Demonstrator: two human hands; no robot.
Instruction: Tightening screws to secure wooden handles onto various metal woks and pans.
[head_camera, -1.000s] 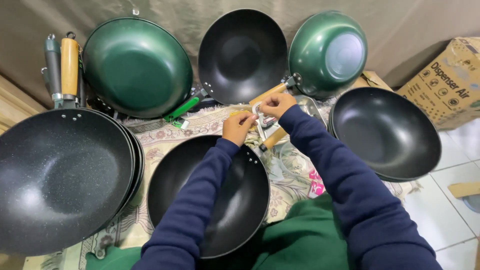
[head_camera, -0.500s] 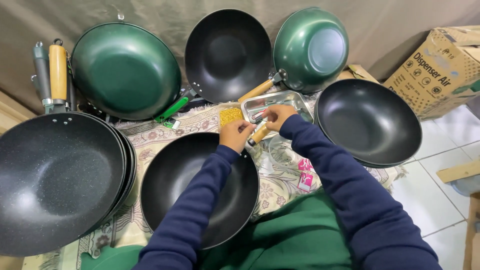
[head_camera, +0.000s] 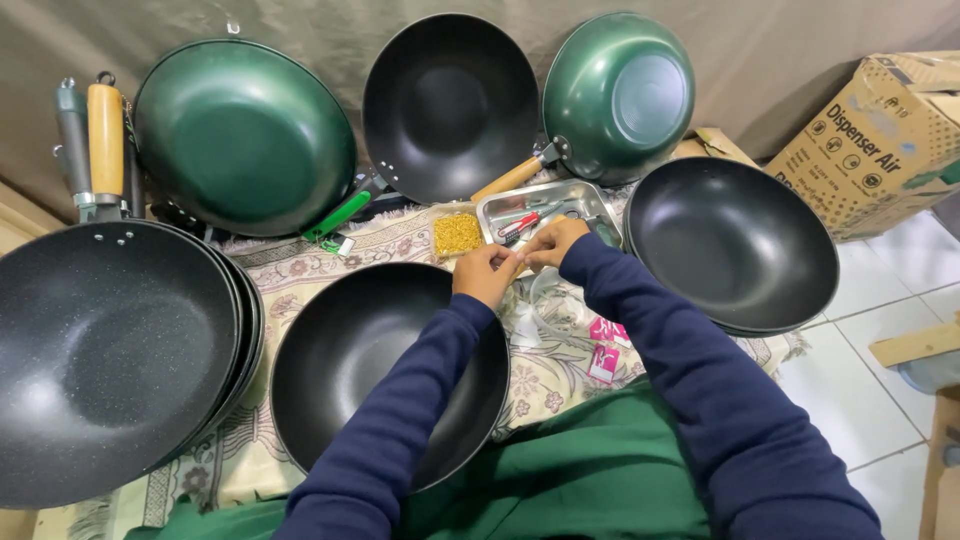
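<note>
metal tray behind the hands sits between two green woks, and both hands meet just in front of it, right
Not quite. In the head view the metal tray sits between a black wok and another black wok, not two green ones. The left hand and right hand do meet just in front of it.

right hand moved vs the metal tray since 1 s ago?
Yes. The right hand has pulled back from over the metal tray to its near edge, meeting the left hand.

Black round wok (head_camera: 370, 390) sits on a cream floral-patterned cloth (head_camera: 545, 375). Two dark green woks (head_camera: 245, 135) lean against a drab brown backdrop (head_camera: 760, 50). Navy blue sleeves (head_camera: 690, 370) cross a green lap cloth (head_camera: 580, 480). A silver metal tray (head_camera: 590, 195) lies beside a yellow-gold packet (head_camera: 458, 234).
</note>
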